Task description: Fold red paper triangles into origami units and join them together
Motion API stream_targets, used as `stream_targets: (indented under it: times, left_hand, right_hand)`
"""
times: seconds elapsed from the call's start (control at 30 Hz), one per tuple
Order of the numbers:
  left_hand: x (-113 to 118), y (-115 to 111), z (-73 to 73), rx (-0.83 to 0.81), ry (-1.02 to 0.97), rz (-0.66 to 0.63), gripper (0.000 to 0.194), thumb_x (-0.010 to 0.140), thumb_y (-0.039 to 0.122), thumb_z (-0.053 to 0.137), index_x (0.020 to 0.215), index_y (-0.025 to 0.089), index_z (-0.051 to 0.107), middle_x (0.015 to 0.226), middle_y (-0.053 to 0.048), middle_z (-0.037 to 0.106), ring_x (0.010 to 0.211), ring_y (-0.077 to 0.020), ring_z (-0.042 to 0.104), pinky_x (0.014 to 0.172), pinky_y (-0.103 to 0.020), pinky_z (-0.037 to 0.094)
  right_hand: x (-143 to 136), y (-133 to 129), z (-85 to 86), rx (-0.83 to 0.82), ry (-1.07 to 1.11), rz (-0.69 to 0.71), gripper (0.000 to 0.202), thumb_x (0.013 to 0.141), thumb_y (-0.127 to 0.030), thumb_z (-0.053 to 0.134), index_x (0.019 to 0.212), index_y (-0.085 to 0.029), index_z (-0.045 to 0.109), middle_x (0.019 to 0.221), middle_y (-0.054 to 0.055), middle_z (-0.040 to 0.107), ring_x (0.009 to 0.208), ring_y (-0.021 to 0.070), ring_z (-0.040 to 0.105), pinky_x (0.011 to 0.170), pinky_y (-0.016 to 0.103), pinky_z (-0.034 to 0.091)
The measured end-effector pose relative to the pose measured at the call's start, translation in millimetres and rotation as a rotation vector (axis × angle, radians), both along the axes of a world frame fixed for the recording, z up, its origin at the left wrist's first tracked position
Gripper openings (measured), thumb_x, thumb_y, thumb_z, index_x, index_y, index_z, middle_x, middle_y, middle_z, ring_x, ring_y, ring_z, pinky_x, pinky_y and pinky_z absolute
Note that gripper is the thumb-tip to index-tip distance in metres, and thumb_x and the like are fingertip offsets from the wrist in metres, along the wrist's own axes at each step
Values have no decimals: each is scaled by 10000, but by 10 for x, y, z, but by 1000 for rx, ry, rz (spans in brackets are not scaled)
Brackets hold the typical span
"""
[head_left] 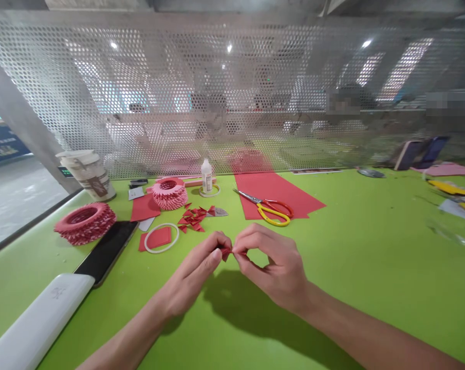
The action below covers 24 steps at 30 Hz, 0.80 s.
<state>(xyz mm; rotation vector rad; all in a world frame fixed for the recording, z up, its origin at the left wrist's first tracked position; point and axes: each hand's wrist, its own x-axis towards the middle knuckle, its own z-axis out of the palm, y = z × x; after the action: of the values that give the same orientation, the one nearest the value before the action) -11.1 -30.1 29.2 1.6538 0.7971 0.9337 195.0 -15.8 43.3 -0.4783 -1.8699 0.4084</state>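
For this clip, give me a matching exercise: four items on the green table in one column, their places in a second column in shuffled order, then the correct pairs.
Things:
1. scissors
2. small red folded paper
3. glue bottle
4. black phone

Places:
A. standing upright near the perforated screen
B. pinched between the left hand and right hand
C. lying partly on the red paper sheet
D. flat beside the white case at the table's left

Pairs: 1-C, 2-B, 3-A, 4-D

Scissors (268, 207) on red paper sheet (278, 192)
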Motion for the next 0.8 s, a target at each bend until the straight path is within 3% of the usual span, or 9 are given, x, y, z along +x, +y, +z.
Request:
stream_targets:
  times: [0.57, 0.8]
  left_hand:
    - [-3, 18, 33, 36, 93, -3, 361, 1119, 535, 426, 1106, 213, 588, 1006, -31, 558, 968, -222, 495, 833, -322, 395]
    - [22, -7, 35, -15, 39, 6, 347, 1124, 528, 421, 1087, 220, 578, 978, -20, 534, 932, -206, 479, 849, -316, 398]
  right_hand:
    - [51, 24, -19, -7, -70, -21, 206, 925, 9, 649, 981, -181, 705, 880, 28, 717, 762, 133, 662, 705, 242, 549]
    - [57, 47, -7, 57, -97, -23, 196, 948, 4, 638, 987, -178, 701, 890, 44, 717, 778, 143, 671, 708, 249, 556]
